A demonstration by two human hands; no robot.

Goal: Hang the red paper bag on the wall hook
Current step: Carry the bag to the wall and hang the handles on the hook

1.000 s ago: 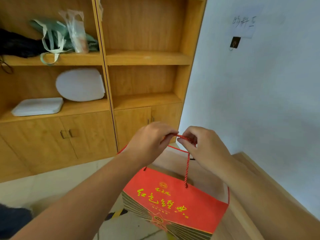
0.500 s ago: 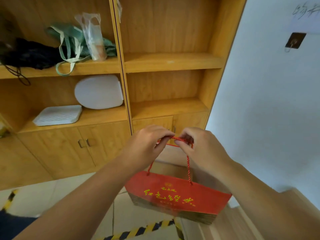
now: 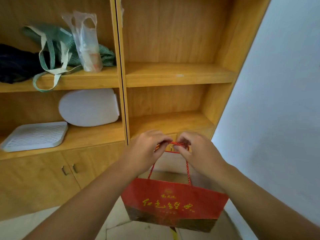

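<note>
A red paper bag [image 3: 174, 203] with gold lettering hangs in the air at the lower middle of the head view. Its twisted red cord handle [image 3: 178, 144] is pinched from both sides. My left hand [image 3: 147, 149] grips the cord's left part and my right hand [image 3: 197, 151] grips its right part, the two hands almost touching. The bag hangs upright below them, in front of the cabinet. The wall hook is out of view.
A wooden shelf cabinet [image 3: 173, 75] fills the view ahead, with cloth bags [image 3: 57, 47], a plastic bag [image 3: 86, 42], a white lid [image 3: 90, 108] and a white tray [image 3: 34, 135] on its left shelves. A pale wall [image 3: 277, 118] rises on the right.
The view has swung left and closer to the cabinet, and the wall hook has left the frame at the upper right. Both hands keep their grip on the cord and the bag hangs higher.
</note>
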